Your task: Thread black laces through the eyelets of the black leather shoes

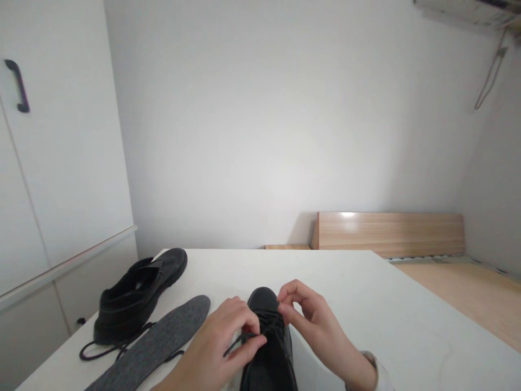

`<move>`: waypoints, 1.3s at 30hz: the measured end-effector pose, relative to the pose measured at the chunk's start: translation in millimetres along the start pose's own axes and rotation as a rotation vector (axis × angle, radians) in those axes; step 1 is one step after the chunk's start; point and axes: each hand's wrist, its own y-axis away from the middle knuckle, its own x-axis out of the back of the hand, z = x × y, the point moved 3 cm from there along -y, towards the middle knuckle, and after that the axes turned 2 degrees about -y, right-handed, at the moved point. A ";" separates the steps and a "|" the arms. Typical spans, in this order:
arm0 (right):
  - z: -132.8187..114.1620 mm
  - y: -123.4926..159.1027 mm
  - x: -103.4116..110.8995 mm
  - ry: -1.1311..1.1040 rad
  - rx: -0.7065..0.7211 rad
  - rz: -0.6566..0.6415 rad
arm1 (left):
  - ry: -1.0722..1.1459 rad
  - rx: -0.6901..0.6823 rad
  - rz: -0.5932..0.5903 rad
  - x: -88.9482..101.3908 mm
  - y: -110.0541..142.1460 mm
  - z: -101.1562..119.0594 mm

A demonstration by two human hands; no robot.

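A black lace-up shoe (263, 297) lies on the white table in front of me, toe pointing away. My left hand (222, 339) is closed at the shoe's left side, with thumb and forefinger pinching a black shoelace (234, 345) over the tongue. At the right of the toe and lacing is my right hand (311, 320). Its thumb and forefinger come together in a pinch, and whatever lies between the tips is too small to make out. The laces (271, 320) cross the upper, partly hidden by my left fingers.
A second black shoe (130, 298) rests on its side at the left, its loose lace trailing over the white table (386, 336). Beside it lies a grey felt insole (163, 339). A white cabinet (65, 136) stands left, a wooden headboard (391, 233) behind right.
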 end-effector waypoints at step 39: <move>-33.4 8.6 -2.7 0.207 0.391 -0.077 | 0.364 0.183 0.093 -21.1 -2.9 17.8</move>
